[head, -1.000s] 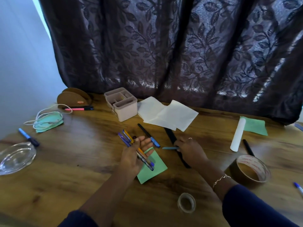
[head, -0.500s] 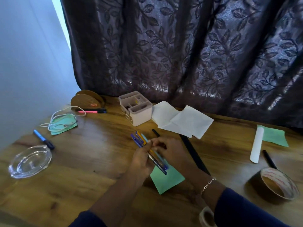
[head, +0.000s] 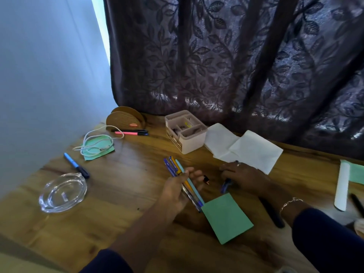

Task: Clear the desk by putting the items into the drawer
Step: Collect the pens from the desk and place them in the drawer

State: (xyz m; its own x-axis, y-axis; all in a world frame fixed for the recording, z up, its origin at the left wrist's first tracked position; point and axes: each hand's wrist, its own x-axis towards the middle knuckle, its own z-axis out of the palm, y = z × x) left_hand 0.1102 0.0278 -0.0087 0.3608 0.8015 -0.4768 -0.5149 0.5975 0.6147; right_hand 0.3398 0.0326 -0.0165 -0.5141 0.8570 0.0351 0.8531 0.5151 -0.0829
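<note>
My left hand (head: 177, 192) holds a bundle of pens (head: 178, 170), blue, yellow and light blue, above the middle of the wooden desk (head: 122, 186). To its right, my right hand (head: 243, 177) rests on the desk with its fingers closed over a dark blue pen (head: 226, 186), next to the white paper sheets (head: 248, 148). A green sticky pad (head: 226, 217) lies below the pens. A black ruler (head: 271, 212) runs under my right forearm. No drawer is in view.
A beige desk organiser (head: 185, 131) stands at the back. At left lie a glass dish (head: 63, 192), a blue marker (head: 75, 167), a white cable (head: 96, 144) on green paper, a pink pen (head: 131, 133) and a wooden holder (head: 125, 120). A white roll (head: 341, 186) lies at right.
My right hand left the bundle after adding the light blue pen and moved right onto the dark blue pen. The camera view shifted left.
</note>
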